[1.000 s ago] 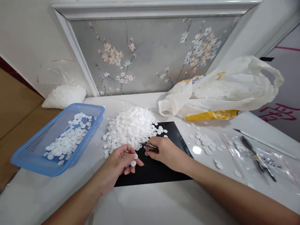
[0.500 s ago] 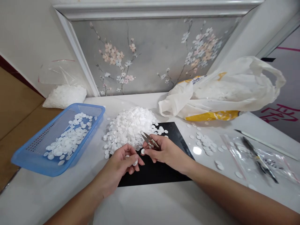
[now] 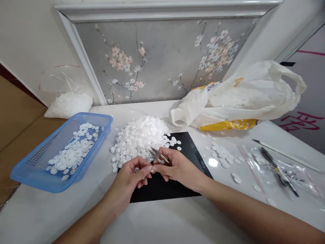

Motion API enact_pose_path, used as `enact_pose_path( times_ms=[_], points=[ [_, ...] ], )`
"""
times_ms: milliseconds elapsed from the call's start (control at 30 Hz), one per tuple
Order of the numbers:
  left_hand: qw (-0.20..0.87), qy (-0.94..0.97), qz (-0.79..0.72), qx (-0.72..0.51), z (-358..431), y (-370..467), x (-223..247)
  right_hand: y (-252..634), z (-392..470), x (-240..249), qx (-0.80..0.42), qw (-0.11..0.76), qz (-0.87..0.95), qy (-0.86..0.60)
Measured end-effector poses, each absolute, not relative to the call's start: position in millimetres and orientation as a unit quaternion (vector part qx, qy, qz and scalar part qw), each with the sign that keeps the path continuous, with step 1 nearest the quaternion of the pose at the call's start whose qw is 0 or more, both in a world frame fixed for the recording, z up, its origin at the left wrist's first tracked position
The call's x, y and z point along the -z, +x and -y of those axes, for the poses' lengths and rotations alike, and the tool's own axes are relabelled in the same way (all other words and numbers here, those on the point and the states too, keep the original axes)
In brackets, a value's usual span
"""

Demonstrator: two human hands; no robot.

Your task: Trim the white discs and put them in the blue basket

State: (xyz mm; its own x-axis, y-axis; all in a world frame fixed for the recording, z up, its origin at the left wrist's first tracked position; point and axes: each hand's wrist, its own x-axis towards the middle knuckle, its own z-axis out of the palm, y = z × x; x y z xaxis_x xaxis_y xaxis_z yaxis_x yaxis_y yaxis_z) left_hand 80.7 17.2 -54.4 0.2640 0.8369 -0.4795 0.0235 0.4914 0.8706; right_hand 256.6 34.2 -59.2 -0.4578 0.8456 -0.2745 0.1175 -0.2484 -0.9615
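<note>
Over a black mat point(image 3: 162, 188), my two hands meet at the fingertips. A small white disc point(image 3: 151, 168) is pinched where they touch, mostly covered by fingers. My left hand point(image 3: 132, 178) is closed, with another white disc partly visible in its curled fingers. In my right hand point(image 3: 179, 169) lies a pair of metal thread snips point(image 3: 159, 156), blades pointing up and left, while thumb and forefinger pinch at the disc. Just beyond the hands rises a heap of white discs point(image 3: 143, 134), spilling onto the mat's far edge.
To the left stands a blue plastic basket point(image 3: 27, 169) holding many discs. Behind it is a clear bag point(image 3: 69, 103) of white pieces. A white plastic bag point(image 3: 236, 101) lies at the back right. Loose discs point(image 3: 222, 154), a clear zip bag point(image 3: 302, 173) and a pen point(image 3: 286, 159) lie right.
My hands have come together; the right hand's fingertips, holding a disc, now touch the left's. The snips moved slightly left with the right hand. The view shifted a little.
</note>
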Motion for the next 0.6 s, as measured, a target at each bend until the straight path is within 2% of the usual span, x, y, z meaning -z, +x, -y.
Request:
enact_pose_path(
  times_ms=[67,167,267,467,600],
  points=[
    [0.682,0.404,-0.525,-0.31,-17,80,54,262,-39,59,-0.611,0.291,0.578,-0.455],
    [0.701,0.378,-0.502,-0.337,-19,76,51,274,-51,58,-0.46,0.317,0.629,-0.541],
    [0.705,0.355,-0.498,-0.358,-25,67,46,282,-58,60,-0.383,0.259,0.664,-0.588],
    [0.671,0.316,-0.533,-0.407,-38,52,38,274,-51,70,-0.284,0.17,0.769,-0.547],
    [0.629,0.435,-0.556,-0.325,-37,50,40,269,-49,72,-0.227,0.134,0.802,-0.536]
  ],
)
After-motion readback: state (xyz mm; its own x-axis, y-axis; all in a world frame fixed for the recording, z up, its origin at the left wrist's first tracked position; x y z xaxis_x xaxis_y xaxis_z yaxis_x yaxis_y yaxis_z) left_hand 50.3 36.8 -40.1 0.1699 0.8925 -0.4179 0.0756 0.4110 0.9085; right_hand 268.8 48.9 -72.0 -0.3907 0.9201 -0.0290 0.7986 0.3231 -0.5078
